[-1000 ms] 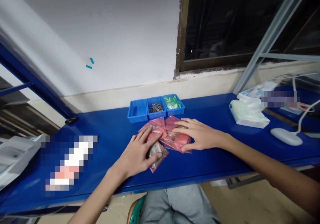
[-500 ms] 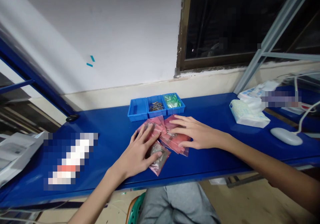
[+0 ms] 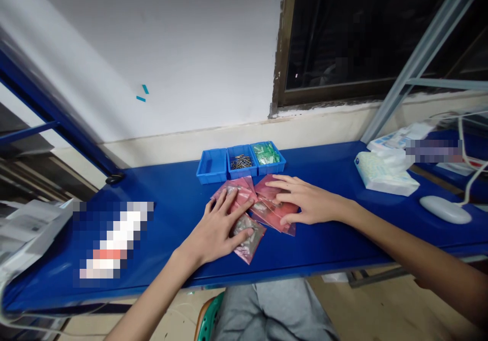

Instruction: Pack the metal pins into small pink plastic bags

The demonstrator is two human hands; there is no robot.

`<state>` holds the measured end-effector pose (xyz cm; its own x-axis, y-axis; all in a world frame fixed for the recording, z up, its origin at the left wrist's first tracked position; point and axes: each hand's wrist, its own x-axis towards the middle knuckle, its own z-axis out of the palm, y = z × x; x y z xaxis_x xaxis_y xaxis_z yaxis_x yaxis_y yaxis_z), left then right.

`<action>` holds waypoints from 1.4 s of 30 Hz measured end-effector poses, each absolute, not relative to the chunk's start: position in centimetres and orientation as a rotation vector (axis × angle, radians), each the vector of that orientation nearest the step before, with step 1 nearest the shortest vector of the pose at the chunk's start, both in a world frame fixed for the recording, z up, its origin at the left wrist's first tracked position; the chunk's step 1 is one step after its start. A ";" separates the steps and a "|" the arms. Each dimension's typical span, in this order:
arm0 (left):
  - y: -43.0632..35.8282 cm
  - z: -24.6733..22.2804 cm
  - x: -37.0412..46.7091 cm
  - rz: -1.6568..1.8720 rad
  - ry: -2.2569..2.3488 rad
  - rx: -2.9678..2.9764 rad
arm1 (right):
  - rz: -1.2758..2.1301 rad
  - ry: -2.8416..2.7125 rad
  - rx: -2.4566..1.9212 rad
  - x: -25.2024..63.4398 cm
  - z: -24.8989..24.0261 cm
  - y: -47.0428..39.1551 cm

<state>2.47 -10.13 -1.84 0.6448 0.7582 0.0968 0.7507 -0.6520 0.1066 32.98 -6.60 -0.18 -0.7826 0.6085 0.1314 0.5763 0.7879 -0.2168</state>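
Observation:
Several pink plastic bags [image 3: 273, 210] lie overlapping on the blue table, with small parts showing inside some of them. My left hand [image 3: 220, 224] rests with spread fingers on the left bags; its thumb touches the lower bag [image 3: 247, 243], which holds greyish parts. On the right side of the pile lies my right hand [image 3: 305, 198], fingers apart and slightly bent, touching the reddish bags. Just behind the pile stand three joined blue bins: the left one [image 3: 212, 167] is empty, the middle one holds metal pins [image 3: 241, 162], the right one green-and-white packets [image 3: 267, 154].
A tissue pack [image 3: 389, 176] and a white mouse-shaped object [image 3: 445, 210] lie on the right of the blue table [image 3: 324, 249]. White boxes [image 3: 30, 229] stand at the left edge, beside a blurred-out item. Behind are a wall and a dark window.
The whole view has shifted slightly, so things appear a little further right. My right hand's fingers are slightly more bent. Both hands remain on the bags.

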 end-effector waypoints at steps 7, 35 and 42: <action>-10.1 -2.0 2.4 0.205 1.276 2.836 | 0.175 -2.780 -0.844 31.9 0.0 -6.8; -12.4 -3.5 4.3 0.368 1.607 2.728 | 0.247 -2.732 -0.967 32.7 -1.3 -6.8; -12.4 -4.0 5.0 0.370 1.660 2.668 | 0.192 -2.699 -1.054 32.1 -2.8 -7.0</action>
